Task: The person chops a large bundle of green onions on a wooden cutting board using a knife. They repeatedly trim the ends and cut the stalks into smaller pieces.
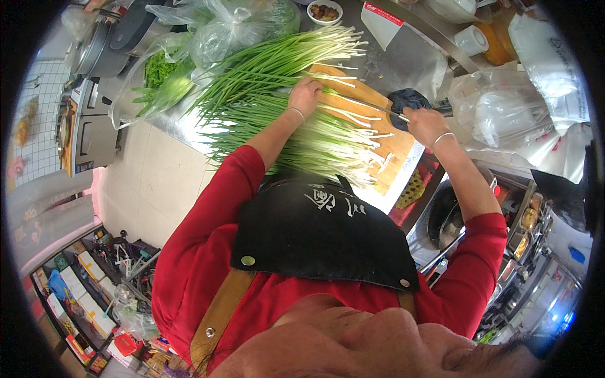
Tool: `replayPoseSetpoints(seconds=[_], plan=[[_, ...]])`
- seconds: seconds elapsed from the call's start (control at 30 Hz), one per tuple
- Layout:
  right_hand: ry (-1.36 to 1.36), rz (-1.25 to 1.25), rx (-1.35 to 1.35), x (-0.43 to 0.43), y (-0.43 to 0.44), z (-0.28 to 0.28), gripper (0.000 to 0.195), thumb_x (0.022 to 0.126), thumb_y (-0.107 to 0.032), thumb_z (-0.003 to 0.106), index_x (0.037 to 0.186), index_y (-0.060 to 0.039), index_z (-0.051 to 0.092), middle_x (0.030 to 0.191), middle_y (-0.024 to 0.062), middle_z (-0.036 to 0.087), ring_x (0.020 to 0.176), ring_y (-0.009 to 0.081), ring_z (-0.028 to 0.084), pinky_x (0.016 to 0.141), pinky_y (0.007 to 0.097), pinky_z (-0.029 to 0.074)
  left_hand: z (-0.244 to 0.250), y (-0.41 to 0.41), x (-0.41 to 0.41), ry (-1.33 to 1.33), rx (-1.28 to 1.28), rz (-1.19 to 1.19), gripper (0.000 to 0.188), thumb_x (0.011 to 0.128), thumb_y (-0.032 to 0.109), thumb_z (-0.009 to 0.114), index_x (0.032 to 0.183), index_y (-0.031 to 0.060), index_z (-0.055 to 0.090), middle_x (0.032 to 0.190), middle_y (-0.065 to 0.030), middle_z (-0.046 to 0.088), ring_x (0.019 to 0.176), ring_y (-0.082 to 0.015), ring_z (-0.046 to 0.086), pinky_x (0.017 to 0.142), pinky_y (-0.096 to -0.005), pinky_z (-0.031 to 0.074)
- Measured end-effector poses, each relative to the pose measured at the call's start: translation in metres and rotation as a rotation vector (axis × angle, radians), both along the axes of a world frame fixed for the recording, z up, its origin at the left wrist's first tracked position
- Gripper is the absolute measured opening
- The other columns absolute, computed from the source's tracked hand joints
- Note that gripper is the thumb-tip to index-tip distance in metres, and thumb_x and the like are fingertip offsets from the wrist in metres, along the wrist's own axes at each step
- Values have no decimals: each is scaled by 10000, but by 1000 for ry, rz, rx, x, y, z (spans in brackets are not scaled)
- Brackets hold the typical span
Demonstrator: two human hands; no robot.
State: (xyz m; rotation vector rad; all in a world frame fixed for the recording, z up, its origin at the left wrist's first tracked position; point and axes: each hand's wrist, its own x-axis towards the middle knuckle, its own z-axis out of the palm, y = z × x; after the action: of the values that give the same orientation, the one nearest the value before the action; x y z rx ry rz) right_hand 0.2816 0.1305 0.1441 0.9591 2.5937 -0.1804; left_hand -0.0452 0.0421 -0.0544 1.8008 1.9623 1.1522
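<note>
Long garlic chives [283,132], green at one end and white at the other, lie in a broad pile across a wooden cutting board [399,146]. My left hand [305,97] is on the stalks near the board's far part, its fingers curled down over some of them. In my right hand [425,125] is the handle of a knife [373,106], seen nearly edge-on. Its thin blade points left across the white ends, toward my left hand. Where the tip ends is hard to see. Short white cut pieces [385,162] lie at the board's near right.
Beyond the chives are a bag of greens [163,71], a knotted clear plastic bag [236,33] and a small white bowl [324,12]. A dark plastic bag [409,106] lies beside my right hand. Clear plastic bags [501,108] and a wok [444,215] are at right.
</note>
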Motion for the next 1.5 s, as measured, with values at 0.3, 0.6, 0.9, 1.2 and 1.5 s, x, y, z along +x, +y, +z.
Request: replayPoseSetpoints(seconds=[0.3, 0.6, 0.9, 1.2, 1.5], plan=[[-141, -31, -12, 20, 2, 15, 197, 924, -99, 524, 1080, -46, 633, 931, 209, 720, 925, 369, 705, 813, 486, 552, -1, 0, -2, -2, -19, -16, 64, 839, 69, 662, 876, 79, 714, 949, -120, 653, 927, -349, 632, 821, -440, 522], [-101, -33, 34, 75, 3, 10, 181, 890, -126, 545, 1025, -71, 652, 873, 198, 716, 885, 379, 702, 771, 502, 548, 3, 2, -3, 9, -23, -37, 69, 853, 82, 644, 875, 77, 709, 972, -125, 645, 942, -344, 629, 828, -447, 519], [173, -338, -13, 100, -48, 26, 226, 893, -282, 650, 1031, -104, 650, 868, 196, 703, 884, 424, 677, 765, 524, 541, 22, -16, -21, 310, -214, -196, 124, 900, 139, 586, 943, 105, 698, 1062, -114, 671, 1009, -341, 627, 869, -463, 516], [484, -538, -140, 104, -114, -4, 238, 868, -233, 722, 1002, -69, 615, 814, 224, 683, 803, 451, 665, 676, 523, 531, 70, -2, -30, 384, -355, -352, 106, 868, 101, 625, 963, 86, 668, 1024, -112, 666, 966, -328, 643, 864, -458, 523], [578, -642, -161, 115, -142, -16, 278, 862, -212, 746, 1033, -32, 621, 809, 229, 679, 791, 446, 671, 654, 491, 533, 20, 33, -20, 418, -361, -330, 279, 835, 129, 626, 1098, 110, 721, 1103, -157, 689, 1047, -358, 645, 939, -465, 508]])
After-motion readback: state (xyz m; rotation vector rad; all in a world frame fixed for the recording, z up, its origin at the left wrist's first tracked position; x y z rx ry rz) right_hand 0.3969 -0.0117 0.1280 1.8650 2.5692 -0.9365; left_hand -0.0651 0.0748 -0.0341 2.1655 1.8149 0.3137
